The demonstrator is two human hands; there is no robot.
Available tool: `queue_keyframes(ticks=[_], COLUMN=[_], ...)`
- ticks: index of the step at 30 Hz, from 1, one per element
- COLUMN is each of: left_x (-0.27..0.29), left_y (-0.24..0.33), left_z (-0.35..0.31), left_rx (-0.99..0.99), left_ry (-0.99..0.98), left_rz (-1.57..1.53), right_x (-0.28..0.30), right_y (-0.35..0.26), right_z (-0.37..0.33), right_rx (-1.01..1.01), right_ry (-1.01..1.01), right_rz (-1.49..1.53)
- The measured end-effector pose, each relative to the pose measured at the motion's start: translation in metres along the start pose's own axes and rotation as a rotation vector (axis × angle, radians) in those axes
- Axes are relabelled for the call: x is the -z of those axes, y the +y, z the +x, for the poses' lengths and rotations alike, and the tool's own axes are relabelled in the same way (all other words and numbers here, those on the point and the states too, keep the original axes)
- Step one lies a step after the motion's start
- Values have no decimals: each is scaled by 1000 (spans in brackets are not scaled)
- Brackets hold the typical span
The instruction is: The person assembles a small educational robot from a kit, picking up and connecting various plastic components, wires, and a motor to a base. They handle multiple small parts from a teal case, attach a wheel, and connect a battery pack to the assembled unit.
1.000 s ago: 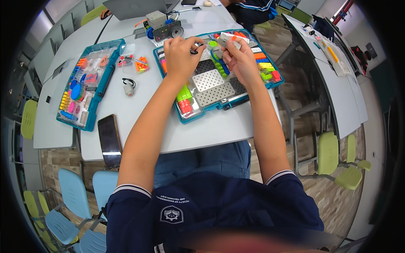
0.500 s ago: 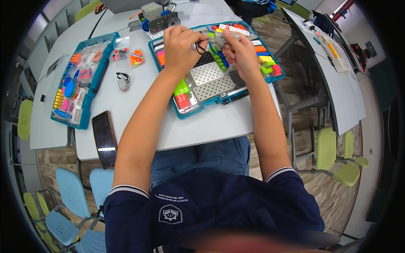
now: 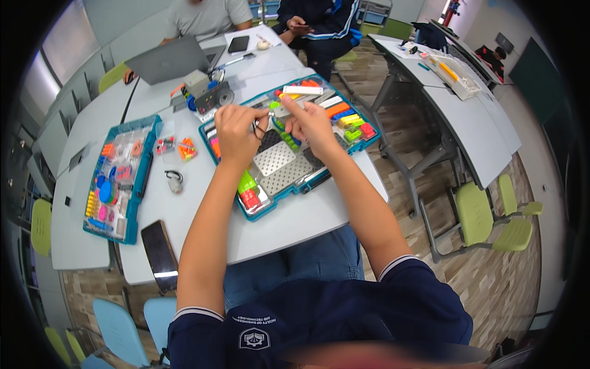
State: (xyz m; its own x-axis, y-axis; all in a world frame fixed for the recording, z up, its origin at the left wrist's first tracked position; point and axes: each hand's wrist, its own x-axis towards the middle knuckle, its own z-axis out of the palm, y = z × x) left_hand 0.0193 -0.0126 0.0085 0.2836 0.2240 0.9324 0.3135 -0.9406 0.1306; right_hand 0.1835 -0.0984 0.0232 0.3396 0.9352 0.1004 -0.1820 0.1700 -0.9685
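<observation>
Above the open teal case (image 3: 270,210) of colourful building parts, my two hands are close together. My right hand (image 3: 314,128) grips a small grey block-shaped part (image 3: 281,112) between thumb and fingers. My left hand (image 3: 236,134) is closed in a pinch on a thin black cable (image 3: 257,130), which loops below its fingertips. The cable's end is mostly hidden by the fingers, and I cannot tell whether it is joined to the grey part. Perforated grey plates (image 3: 295,174) and bright green and red pieces lie in the case under my hands.
At left stands a second teal parts case (image 3: 133,224). Between the cases lie a small grey part with a cable (image 3: 176,184) and orange pieces (image 3: 187,149). A phone (image 3: 161,255) rests near the table edge. Beyond are a wheeled model (image 3: 209,95), a laptop (image 3: 169,61) and two people.
My view has tilted up, so the laptop and two people across the table now show more fully. Both hands keep their holds over the case, close together.
</observation>
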Motion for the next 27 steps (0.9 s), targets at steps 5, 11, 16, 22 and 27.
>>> queue_keyframes(ticks=[5, 11, 16, 22, 27], left_x=[0, -3, -4, -6, -6], left_y=[3, 3, 1, -1, -2], left_z=[-2, -1, -2, -1, -1], left_rx=[-1, -14, 20, 4, -8], left_ry=[-52, -11, -40, 12, 8], left_rz=[-41, -7, -16, -33, -30], right_x=[1, -2, -1, 2, 0], right_y=[0, 1, 4, 5, 4], right_z=[1, 0, 1, 3, 1], right_rx=[68, 95, 89, 52, 53], right_ry=[29, 33, -5, -33, -65], right_rz=[89, 81, 52, 27, 46])
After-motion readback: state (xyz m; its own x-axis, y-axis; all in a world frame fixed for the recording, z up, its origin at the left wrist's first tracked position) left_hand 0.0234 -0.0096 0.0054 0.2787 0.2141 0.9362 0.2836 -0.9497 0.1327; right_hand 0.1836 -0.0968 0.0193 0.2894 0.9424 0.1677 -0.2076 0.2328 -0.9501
